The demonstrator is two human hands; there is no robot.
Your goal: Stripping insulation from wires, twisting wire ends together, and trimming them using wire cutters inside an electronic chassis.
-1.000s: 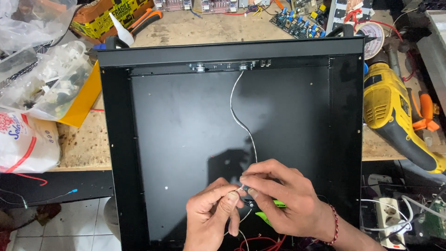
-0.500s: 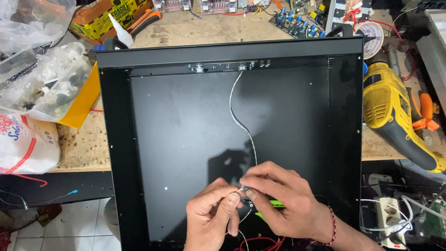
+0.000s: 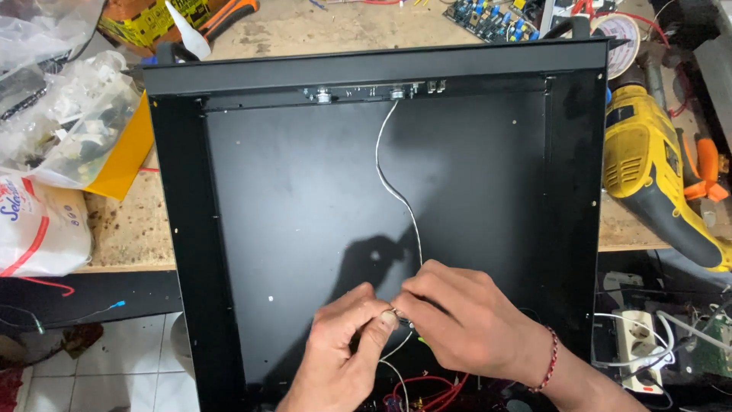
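Fingertips (image 3: 386, 317) of both my hands pinch the white wire (image 3: 395, 194) together, left hand (image 3: 343, 347) meeting right hand (image 3: 465, 324). It runs up across the black chassis (image 3: 290, 191) to its top edge.

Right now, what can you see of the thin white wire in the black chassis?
The thin white wire runs from a fitting at the middle of the black metal chassis's far wall, curving loosely down over the bare floor panel. Its near end is pinched between fingertips of the left hand and right hand. More white strands trail below the hands.
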